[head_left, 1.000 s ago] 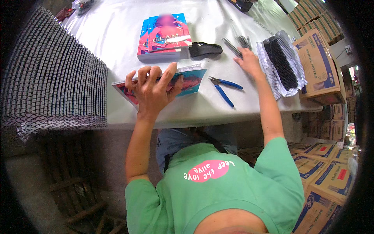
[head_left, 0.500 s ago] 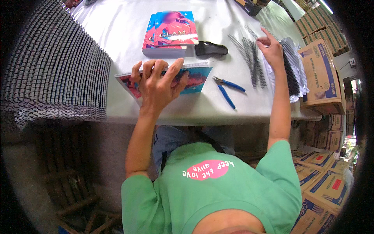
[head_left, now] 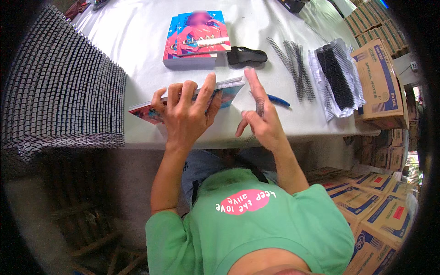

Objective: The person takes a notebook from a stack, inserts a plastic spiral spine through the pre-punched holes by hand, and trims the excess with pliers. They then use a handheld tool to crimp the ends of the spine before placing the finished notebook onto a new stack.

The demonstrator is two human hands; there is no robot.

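Observation:
My left hand (head_left: 185, 107) is closed on a colourful notebook (head_left: 231, 94), its fingers over the top edge. The notebook stands tilted on the table, its page edges facing up. Beside its right end, my right hand (head_left: 266, 121) grips a thin dark spiral binding coil (head_left: 260, 108) that runs down past the palm; part of the coil is hidden by the fingers. Blue-handled cutting pliers (head_left: 278, 101) lie just behind this hand, mostly covered by it. Beyond the notebook rests a stack of similar notebooks (head_left: 201, 36), next to a black pouch-like item (head_left: 246, 57).
Tall stacks of spiral-bound notebooks (head_left: 64, 87) line the left side of the white-covered table (head_left: 151, 130). Loose coils (head_left: 293, 68) lie to the right, near a bundle of black coils (head_left: 335, 78) on crumpled wrapping. A cardboard box (head_left: 378, 82) stands at the right edge; more cartons (head_left: 362, 197) are below.
My right hand has come from the coils at the right to the notebook's right end, bringing a coil. The left hand still holds the notebook, now tilted with its right end higher.

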